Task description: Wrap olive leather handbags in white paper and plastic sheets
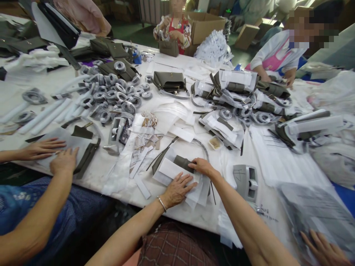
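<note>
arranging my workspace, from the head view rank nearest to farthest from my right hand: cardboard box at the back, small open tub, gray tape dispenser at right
From your right hand:
1. Small open tub, ahead, slightly right.
2. Gray tape dispenser, to the right.
3. Cardboard box, far back.

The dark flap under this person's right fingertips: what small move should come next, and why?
Probably smooth the dark flap with the right hand: its fingertips are right at the flap's edge, while the left hand lies spread beside it, over the end of the white strip, and could steady things.
</note>
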A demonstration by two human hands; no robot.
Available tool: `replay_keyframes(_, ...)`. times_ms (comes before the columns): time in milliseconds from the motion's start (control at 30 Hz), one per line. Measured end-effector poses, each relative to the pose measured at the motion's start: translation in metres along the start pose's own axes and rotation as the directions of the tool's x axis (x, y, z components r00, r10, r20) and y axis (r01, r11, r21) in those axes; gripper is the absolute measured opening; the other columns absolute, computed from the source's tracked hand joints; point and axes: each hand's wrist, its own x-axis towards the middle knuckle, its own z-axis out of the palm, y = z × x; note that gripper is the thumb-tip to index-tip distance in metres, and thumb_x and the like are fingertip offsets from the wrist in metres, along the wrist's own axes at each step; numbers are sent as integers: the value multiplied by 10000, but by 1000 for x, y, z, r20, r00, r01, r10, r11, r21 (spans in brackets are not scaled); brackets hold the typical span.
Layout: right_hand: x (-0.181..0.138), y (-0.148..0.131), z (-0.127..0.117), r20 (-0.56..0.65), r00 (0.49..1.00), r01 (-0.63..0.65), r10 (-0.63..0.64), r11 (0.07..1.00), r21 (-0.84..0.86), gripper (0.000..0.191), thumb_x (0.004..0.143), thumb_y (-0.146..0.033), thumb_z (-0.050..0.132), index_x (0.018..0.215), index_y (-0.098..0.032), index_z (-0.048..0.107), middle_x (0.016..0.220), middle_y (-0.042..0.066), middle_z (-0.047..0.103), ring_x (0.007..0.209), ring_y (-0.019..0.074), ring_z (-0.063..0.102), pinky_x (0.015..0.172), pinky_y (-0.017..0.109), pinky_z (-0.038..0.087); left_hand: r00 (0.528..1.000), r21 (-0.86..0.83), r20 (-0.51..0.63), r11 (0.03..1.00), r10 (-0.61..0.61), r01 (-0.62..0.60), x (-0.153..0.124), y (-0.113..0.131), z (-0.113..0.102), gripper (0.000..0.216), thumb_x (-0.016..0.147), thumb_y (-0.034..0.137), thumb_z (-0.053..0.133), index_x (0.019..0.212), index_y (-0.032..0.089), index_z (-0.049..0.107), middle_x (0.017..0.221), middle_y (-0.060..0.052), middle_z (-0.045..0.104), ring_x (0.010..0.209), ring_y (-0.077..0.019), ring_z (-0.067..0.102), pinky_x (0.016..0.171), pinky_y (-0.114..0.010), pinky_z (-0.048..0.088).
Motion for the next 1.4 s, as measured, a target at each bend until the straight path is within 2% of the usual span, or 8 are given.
replay_keyframes(267,-18,10,-9,-30,999,18,-21,996,-87,277,890,-393,578,777,-214,756,816,84,743,819,233,688,781,321,473,999,-4,-36,1000,-7,7,-1,0,5,687,864,191,527,1497,282,279,1504,-61,389,1423,-233,273,1185,-488,156)
replay_keyframes(400,-53,10,-1,-241,970,35,-47,998,-53,235,920,-303,542,1044,-199,711,1078,104,711,1083,242,619,994,389,412,1000,-19,-26,1000,-5,4,1,0,2,720,824,200,577,1485,281,301,1498,-67,392,1416,-240,286,1184,-495,155)
replay_keyframes(500,-105,15,18,-609,793,125,-10,981,147,235,949,-300,489,1044,-201,680,1045,99,699,1036,229,625,951,400,466,1000,-49,-25,999,5,-6,1,-1,-1,733,800,229,609,1475,267,325,1493,-83,393,1418,-257,285,1185,-503,149)
replay_keyframes(567,-146,15,38,-726,687,221,36,941,256,187,947,-307,509,965,-213,670,931,78,694,909,219,647,852,379,517,1000,-58,-28,998,7,-9,1,-1,-2,711,804,243,608,1465,261,346,1489,-87,397,1420,-259,281,1187,-503,145)
replay_keyframes(733,-210,-1,110,-541,835,315,-102,894,319,158,948,-249,509,886,-245,654,827,41,674,787,192,655,718,310,550,1000,-72,-4,997,12,-12,1,-2,-4,705,813,257,611,1466,253,346,1503,-85,379,1436,-251,251,1194,-498,123)
replay_keyframes(933,-172,-17,170,-548,837,126,-14,978,168,257,912,-347,536,1087,-205,659,967,123,706,878,290,666,755,410,571,999,-48,7,998,33,-32,1,-4,-7,705,874,397,602,1499,310,288,1532,-77,339,1442,-267,238,1189,-521,115)
replay_keyframes(1167,-146,-12,190,-690,723,59,6,996,71,249,937,-281,467,990,-222,703,941,108,729,933,294,670,836,436,541,994,39,-42,994,101,-100,-2,-4,-7,566,966,270,474,1486,396,289,1568,-42,292,1444,-239,253,1180,-542,113)
replay_keyframes(1400,-175,-22,169,-589,781,266,-207,964,14,228,964,-170,412,1031,-197,627,748,28,696,640,178,626,772,350,473,988,37,-78,991,132,-129,0,-6,0,460,1004,284,400,1452,385,366,1501,6,423,1417,-223,314,1188,-537,104)
